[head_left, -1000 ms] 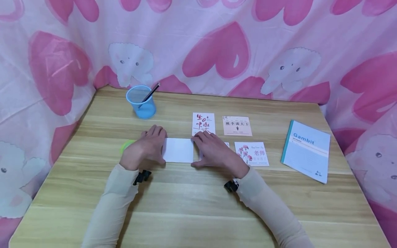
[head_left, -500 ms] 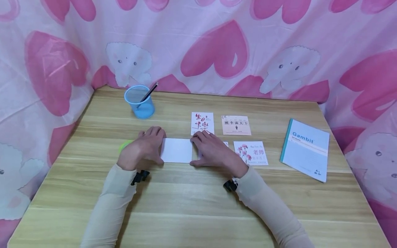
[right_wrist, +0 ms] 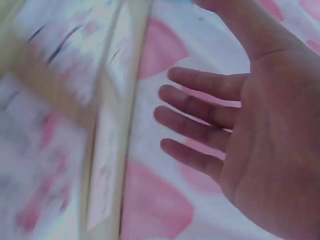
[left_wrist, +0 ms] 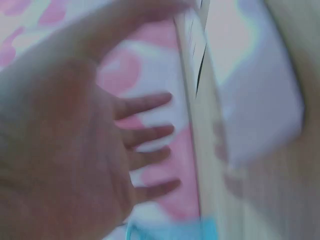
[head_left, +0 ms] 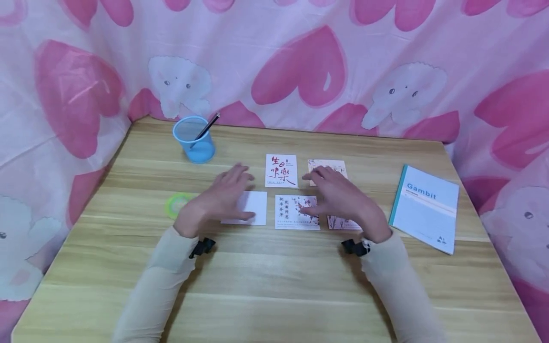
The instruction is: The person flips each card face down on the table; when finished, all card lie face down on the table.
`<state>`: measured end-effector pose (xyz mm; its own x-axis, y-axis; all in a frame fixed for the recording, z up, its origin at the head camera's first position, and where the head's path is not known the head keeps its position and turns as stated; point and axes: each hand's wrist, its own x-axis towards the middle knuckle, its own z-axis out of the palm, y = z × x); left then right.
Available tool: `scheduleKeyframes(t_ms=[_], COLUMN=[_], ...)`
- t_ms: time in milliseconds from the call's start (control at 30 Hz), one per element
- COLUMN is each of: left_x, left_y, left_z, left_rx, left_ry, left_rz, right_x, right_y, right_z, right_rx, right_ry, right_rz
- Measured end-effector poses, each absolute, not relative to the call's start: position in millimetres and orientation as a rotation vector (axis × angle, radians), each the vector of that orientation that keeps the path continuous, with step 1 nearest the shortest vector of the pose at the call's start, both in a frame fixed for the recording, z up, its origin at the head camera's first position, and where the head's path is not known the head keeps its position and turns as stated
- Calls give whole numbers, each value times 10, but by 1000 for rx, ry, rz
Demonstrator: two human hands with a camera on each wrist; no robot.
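Observation:
My left hand [head_left: 218, 202] hovers over the left part of a blank white card [head_left: 254, 207], fingers spread and holding nothing. In the left wrist view the blurred white card [left_wrist: 260, 95] lies beyond the loose fingers. My right hand [head_left: 345, 200] is raised over the cards on the right, also with nothing in it. It partly covers a carnation card [head_left: 343, 224] and a pale pink card [head_left: 328, 164]. Between the hands lies a card with red blossoms [head_left: 296, 220]. Behind it is a card with red lettering [head_left: 280, 170]. The right wrist view shows straight, parted fingers.
A light-green round object [head_left: 177, 205] sits left of my left hand, partly hidden by it. At the back left stands a blue mesh pen cup [head_left: 199, 148] with a dark pen [head_left: 208, 125]. A Gambit notebook [head_left: 424, 209] lies to the right. A pink patterned curtain [head_left: 300, 71] surrounds the table.
My right hand has lifted away from the white card and moved right, uncovering the red-blossom card. My left hand has risen and shifted slightly right over the white card, which stays put.

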<state>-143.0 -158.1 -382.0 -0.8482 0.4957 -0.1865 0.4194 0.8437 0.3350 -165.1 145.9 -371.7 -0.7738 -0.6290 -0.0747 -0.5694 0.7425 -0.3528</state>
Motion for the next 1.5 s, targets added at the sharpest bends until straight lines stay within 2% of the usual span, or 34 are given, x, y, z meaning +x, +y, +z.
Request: scheduleKeyframes(t_ms=[100, 300, 700, 1133, 1500], left_x=[-1428, -1410, -1386, -1421, -1432], left_y=[-1331, -1058, -964, -950, -705], left_z=[-3867, -3991, -4054, -4013, -3995], left_rx=[828, 908, 988, 961, 1171], left_ry=[2721, 2706, 2741, 2766, 2808], left_rz=[387, 248, 222, 291, 457], right_x=[-1608, -1539, -1476, -1512, -1476], right_y=[1560, 1521, 1504, 1582, 1564], right_z=[-3789, -3931, -3945, -3894, -3836], right_rx=[-940, -972, -986, -1035, -1118], right_ry=[2716, 2664, 2694, 2756, 2749], right_rz=[-405, -285, -228, -271, -461])
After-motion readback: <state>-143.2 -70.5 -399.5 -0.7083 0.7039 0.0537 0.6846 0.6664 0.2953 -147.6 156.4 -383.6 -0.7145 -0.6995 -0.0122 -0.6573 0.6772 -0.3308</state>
